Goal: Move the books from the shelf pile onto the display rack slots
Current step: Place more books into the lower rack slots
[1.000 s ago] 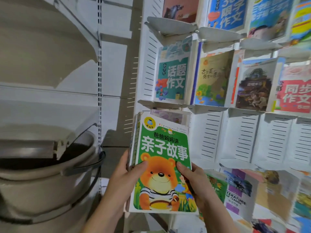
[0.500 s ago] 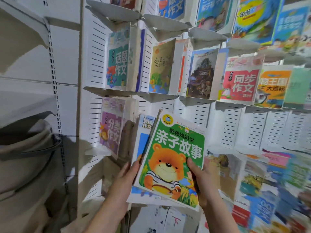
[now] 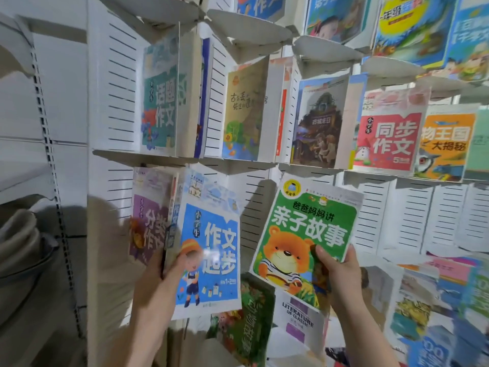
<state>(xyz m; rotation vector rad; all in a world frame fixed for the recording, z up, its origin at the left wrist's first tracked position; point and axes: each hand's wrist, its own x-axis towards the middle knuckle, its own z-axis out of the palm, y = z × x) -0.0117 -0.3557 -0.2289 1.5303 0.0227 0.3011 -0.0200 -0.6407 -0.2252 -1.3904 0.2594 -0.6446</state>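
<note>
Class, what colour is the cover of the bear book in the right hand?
Green, with an orange bear; bear book, right hand, head view.

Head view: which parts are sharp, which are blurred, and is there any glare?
Head view: the green bear book in the right hand is sharp; the lower right books smear with motion blur; pale glare washes the blue book beside the left hand.
</note>
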